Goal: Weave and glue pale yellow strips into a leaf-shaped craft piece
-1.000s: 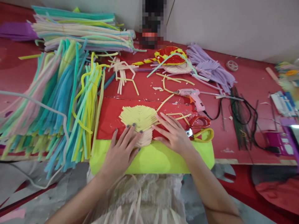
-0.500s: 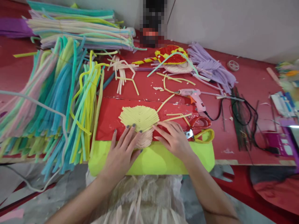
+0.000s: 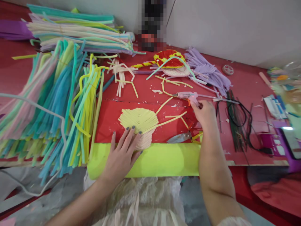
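Note:
My left hand (image 3: 123,150) lies flat with its fingers spread. Its fingertips press on the lower edge of a pale yellow fan of pipe cleaners (image 3: 138,118) laid side by side. A cream-coloured ribbed piece (image 3: 145,141) shows beneath this fan. One long yellow pipe cleaner (image 3: 168,121) sticks out from the fan to the right. Farther right, my right hand (image 3: 205,114) is closed around the handle of a pink glue gun (image 3: 187,95), whose nozzle points left. Scissors (image 3: 180,138) lie under my right forearm, which hides most of their handles.
Bundles of coloured pipe cleaners (image 3: 61,97) fill the left side. At the back are a red and yellow piece (image 3: 170,58) and purple pipe cleaners (image 3: 209,70). A black cable (image 3: 245,116) coils at right. A lime green pad (image 3: 150,160) lines the front edge.
My right hand has left the yellow fan, moved right and up, and taken the glue gun's handle. The scissors now sit farther left, blades apart. My left hand has stayed on the fan.

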Available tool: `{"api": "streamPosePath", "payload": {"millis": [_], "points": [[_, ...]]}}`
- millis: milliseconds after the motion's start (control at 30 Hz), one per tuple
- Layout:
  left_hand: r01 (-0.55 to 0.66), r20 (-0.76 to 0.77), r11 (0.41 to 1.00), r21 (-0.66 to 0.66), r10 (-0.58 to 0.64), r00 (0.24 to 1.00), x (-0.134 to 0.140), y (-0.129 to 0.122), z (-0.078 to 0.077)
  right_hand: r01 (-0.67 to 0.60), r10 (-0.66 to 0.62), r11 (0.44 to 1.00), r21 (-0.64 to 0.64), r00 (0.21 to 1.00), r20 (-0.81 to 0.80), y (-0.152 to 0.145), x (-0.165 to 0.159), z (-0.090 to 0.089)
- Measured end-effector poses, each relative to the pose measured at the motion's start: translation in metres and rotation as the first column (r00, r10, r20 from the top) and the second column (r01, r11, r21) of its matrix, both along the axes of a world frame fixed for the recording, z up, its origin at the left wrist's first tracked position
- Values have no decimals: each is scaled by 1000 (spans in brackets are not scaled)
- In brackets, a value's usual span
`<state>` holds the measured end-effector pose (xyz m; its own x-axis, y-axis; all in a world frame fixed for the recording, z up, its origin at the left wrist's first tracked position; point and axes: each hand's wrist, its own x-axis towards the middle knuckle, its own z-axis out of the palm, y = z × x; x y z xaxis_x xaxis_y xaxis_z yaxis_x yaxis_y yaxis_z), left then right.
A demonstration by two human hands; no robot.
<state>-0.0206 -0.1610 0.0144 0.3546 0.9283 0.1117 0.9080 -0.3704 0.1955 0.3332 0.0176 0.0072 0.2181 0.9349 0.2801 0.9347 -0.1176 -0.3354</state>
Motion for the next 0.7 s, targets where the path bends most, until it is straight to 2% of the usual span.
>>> {"api": "streamPosePath", "payload": {"millis": [100, 267, 500, 700], "points": [[4, 7, 1000, 1, -4, 1000, 0, 0, 0, 70, -70, 997, -13, 996, -52, 6, 0, -13], [-3, 31, 1000, -9, 3, 1000, 0, 0, 1, 72, -68, 997, 34, 993, -97, 6, -2, -20], [-33, 55, 999, -16, 34, 998, 6, -1, 2, 133, -106, 964, 231, 986, -127, -5, -4, -5], [-79, 72, 997, -1, 79, 994, 13, -2, -2, 121, -102, 983, 140, 985, -137, -18, -13, 1]]}}
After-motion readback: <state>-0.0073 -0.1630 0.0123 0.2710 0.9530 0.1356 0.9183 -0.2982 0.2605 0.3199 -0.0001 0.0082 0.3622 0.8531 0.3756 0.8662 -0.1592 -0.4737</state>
